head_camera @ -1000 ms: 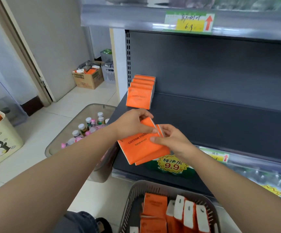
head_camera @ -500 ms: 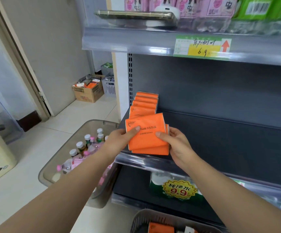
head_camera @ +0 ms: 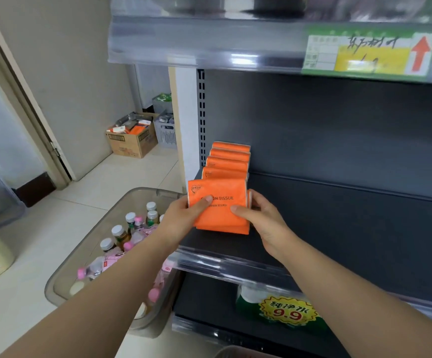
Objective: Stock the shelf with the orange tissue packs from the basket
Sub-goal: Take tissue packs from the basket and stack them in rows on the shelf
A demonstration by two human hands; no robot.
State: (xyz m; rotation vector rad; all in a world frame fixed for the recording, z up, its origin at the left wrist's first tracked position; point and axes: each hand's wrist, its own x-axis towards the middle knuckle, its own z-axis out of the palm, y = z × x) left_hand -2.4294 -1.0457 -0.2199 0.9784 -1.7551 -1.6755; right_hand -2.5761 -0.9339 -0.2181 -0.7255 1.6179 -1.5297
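Left end of a shop rack, with its dark grey metal shelf board (head_camera: 339, 215) viewed from the front and slightly above. Upright over the front left part of that board, a flat orange plastic-wrapped tissue pack (head_camera: 217, 205), printed face toward the camera, lower edge at or just above the board; contact not resolvable. Second orange edge visible directly behind, probably another pack carried with it. Gripped from both sides: left hand (head_camera: 181, 218) curled round the left edge with thumb across the printed face, right hand (head_camera: 264, 223) curled round the right edge with thumb on the lower face. Long axis set across the shelf, left to right, parallel to the row of upright orange tissue packs (head_camera: 229, 161) standing just behind and running back toward the rear panel. Placement judged to call for a short push straight away from the hands, flush against the front pack of that row; both hands equally near. Outward: clear plastic tub of small bottles (head_camera: 145, 191) on the floor to the left; brown cardboard box (head_camera: 132, 146) further back by the wall; green and yellow price label (head_camera: 365, 52) on the shelf edge above.
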